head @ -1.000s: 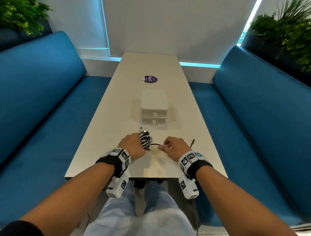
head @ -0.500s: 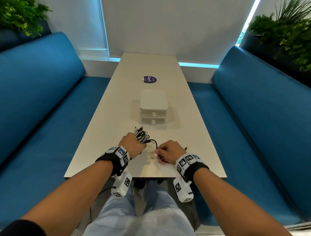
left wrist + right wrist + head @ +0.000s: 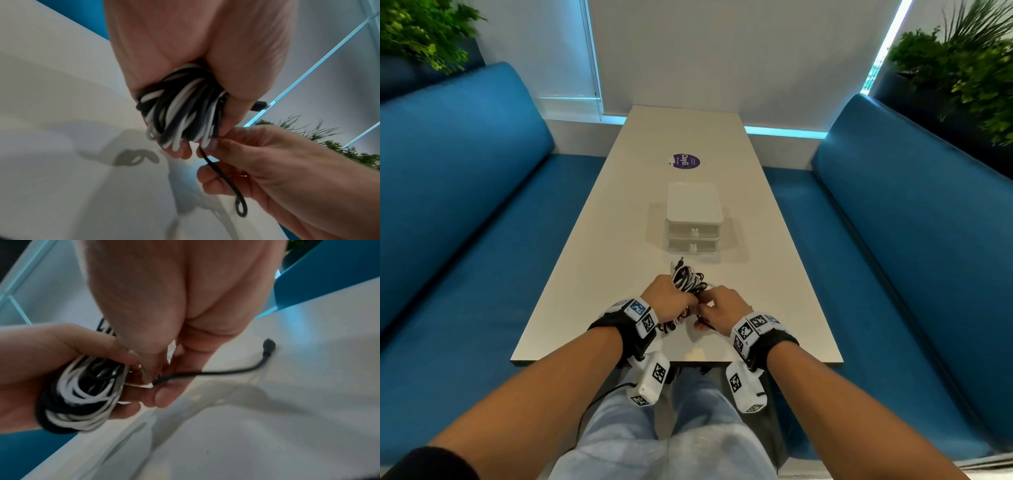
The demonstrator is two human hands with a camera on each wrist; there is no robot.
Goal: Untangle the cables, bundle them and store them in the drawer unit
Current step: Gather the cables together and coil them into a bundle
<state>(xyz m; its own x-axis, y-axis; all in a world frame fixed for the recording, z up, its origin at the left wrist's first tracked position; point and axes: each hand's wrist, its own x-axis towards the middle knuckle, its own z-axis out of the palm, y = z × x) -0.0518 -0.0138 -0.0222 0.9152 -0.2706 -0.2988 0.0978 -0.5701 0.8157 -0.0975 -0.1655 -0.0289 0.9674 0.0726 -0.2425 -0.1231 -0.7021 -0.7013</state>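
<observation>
My left hand (image 3: 671,301) grips a coiled bundle of black and white cables (image 3: 686,279), held just above the near end of the table (image 3: 774,308). The same cable bundle (image 3: 180,110) fills the left palm in the left wrist view. My right hand (image 3: 722,308) pinches the loose black cable end (image 3: 216,372) right beside the cable bundle (image 3: 82,395); its plug tip (image 3: 268,346) trails free to the right. A white two-drawer unit (image 3: 693,219) stands further up the table, both drawers shut.
A round purple sticker (image 3: 684,161) lies beyond the drawer unit. Blue benches (image 3: 465,205) run along both sides of the table, with plants (image 3: 962,68) behind them. The near table edge is just under my wrists.
My right hand moved left, from a stretched-out cable to touching the bundle. The free black tail has grown short, and both hands sit closer together.
</observation>
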